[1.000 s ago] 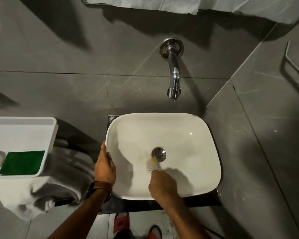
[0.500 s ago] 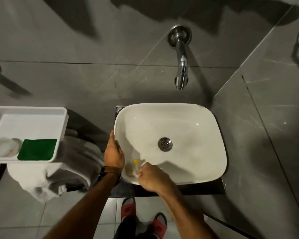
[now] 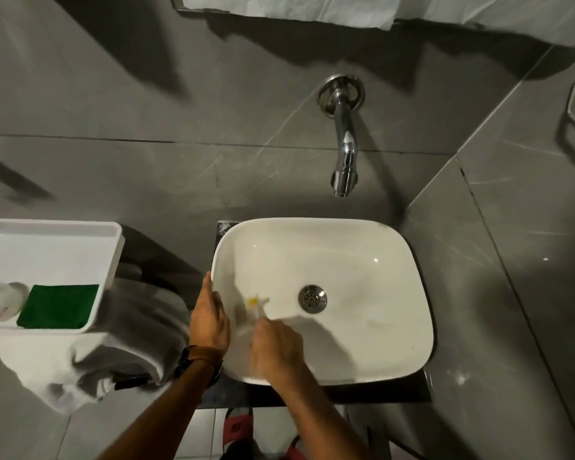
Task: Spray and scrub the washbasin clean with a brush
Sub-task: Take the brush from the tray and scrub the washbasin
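Note:
A white rectangular washbasin [image 3: 372,260] sits on a dark counter below a chrome wall tap [image 3: 344,154]. Its metal drain [image 3: 312,297] is near the middle. My right hand [image 3: 276,346] is inside the basin's near left part, closed around a small brush [image 3: 254,305] with a pale body and a yellow spot; the brush is blurred by motion and points at the left inner wall. My left hand [image 3: 208,322] grips the basin's left rim, with a brown-strapped watch on its wrist.
A white tray [image 3: 54,240] at the left holds a green scouring pad [image 3: 58,307] and a pale round object [image 3: 0,300]. Under it lies a white towel [image 3: 90,363]. Grey tiled walls surround the basin. Red sandals [image 3: 238,429] show on the floor below.
My right hand and the brush went from beside the drain to the basin's near left side, then slightly up the left wall. The left hand stays on the rim. The camera view shifted.

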